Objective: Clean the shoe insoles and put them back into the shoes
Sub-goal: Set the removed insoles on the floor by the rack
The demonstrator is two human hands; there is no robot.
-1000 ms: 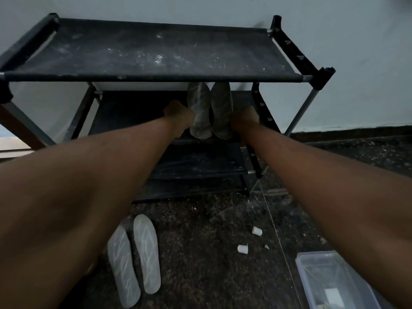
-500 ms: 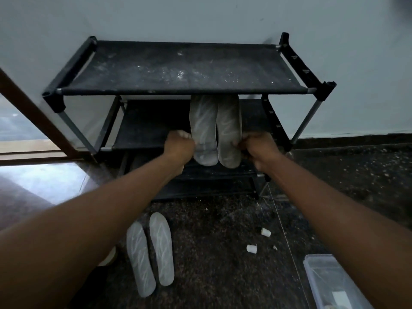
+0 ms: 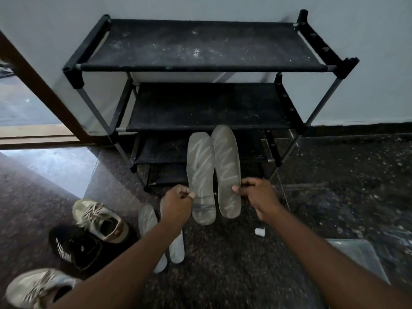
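I hold two grey insoles with pale zigzag marks side by side in the air, in front of the rack's lower tiers. My left hand [image 3: 178, 202] pinches the left insole [image 3: 200, 175] at its outer edge. My right hand [image 3: 256, 194] pinches the right insole [image 3: 226, 168] the same way. Two more pale insoles [image 3: 148, 219] lie on the floor, partly hidden under my left forearm. A beige sneaker [image 3: 100, 219] and a black shoe [image 3: 75, 246] sit on the floor at the left, and another beige sneaker [image 3: 33, 288] lies at the bottom left corner.
A black shoe rack [image 3: 200, 65] with dusty fabric tiers stands against the wall. A clear plastic box [image 3: 356, 257] sits on the floor at the lower right. A small white cap [image 3: 259, 231] lies on the dark speckled floor. A wooden door frame [image 3: 40, 85] is at the left.
Both hands have drawn the two insoles off the rack's middle tier, out and down toward me. The view has pulled back, and the shoes at the left have come into sight.
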